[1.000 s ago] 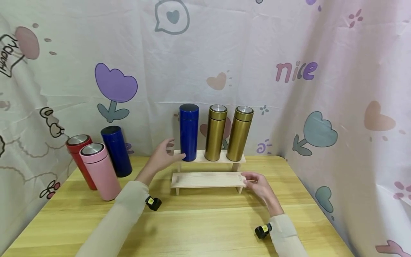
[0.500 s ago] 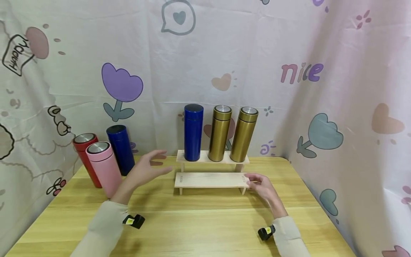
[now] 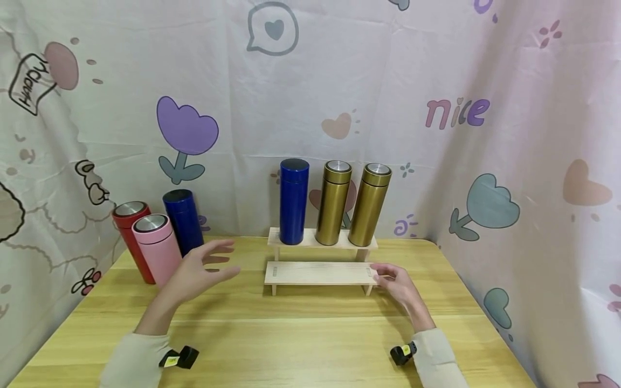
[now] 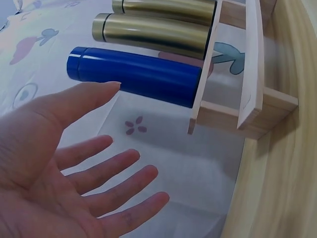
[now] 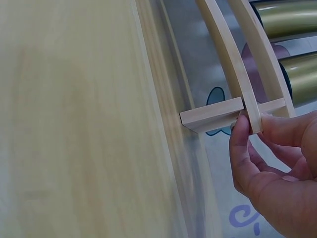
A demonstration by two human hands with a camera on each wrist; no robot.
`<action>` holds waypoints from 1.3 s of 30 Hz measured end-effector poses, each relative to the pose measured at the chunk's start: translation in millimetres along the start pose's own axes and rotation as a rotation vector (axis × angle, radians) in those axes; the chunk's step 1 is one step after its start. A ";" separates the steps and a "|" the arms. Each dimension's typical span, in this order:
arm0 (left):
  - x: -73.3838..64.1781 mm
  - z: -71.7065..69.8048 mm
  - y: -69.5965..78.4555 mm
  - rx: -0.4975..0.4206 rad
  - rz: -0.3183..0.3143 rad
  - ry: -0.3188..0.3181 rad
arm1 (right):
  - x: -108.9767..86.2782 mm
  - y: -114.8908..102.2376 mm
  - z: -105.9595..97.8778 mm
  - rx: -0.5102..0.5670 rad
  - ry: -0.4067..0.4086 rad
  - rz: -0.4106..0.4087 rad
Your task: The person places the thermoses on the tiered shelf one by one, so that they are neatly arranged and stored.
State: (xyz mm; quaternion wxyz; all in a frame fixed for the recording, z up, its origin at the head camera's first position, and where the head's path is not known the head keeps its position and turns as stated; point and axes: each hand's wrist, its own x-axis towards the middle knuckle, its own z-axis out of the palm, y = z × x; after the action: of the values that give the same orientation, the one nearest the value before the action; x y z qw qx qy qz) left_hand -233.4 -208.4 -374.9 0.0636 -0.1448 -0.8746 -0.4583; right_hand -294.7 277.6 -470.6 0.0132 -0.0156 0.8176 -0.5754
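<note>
My left hand (image 3: 196, 277) hangs over the table with spread fingers, holding nothing. In the head view it overlaps the lower part of a pink thermos (image 3: 156, 248). Behind stand a red thermos (image 3: 128, 230) and a blue thermos (image 3: 186, 223). My right hand (image 3: 400, 288) pinches the right end of the lower board of a two-step wooden shelf (image 3: 317, 273). Thumb and fingers meet around that board (image 5: 247, 94) in the right wrist view. On the upper step stand a blue thermos (image 3: 293, 207) and two gold thermoses, a middle one (image 3: 332, 210) and a right one (image 3: 368, 210).
The shelf stands on a wood-grain table (image 3: 291, 339), near its back edge. A printed cloth (image 3: 271, 108) hangs behind the table and along both sides. Black cameras sit at both wrists, one at the left (image 3: 186, 357) and one at the right (image 3: 400, 354).
My left hand has drawn away from the blue thermos on the upper step, moving left and toward me. My right hand stays at the shelf's end. The head view has shifted slightly.
</note>
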 end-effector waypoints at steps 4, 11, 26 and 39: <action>-9.2 -4.3 -6.5 -0.003 0.012 0.008 | -0.5 -0.7 0.0 0.001 0.000 0.002; -17.0 -11.5 -13.8 0.006 0.067 0.073 | -2.0 -1.5 -0.9 -0.010 0.006 0.004; -35.6 -56.7 -24.0 0.149 0.001 0.159 | -2.1 -1.9 0.4 -0.009 -0.005 0.010; -53.2 -98.2 -41.9 0.107 -0.029 0.258 | -2.2 -3.3 -0.4 -0.023 -0.013 0.003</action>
State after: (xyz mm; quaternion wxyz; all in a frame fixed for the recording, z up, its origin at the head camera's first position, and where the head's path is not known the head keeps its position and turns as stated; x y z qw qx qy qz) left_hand -198.0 -321.9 -364.5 0.1767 -0.0685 -0.8844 -0.4266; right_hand -292.5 277.0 -467.4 0.0192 -0.0184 0.8241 -0.5659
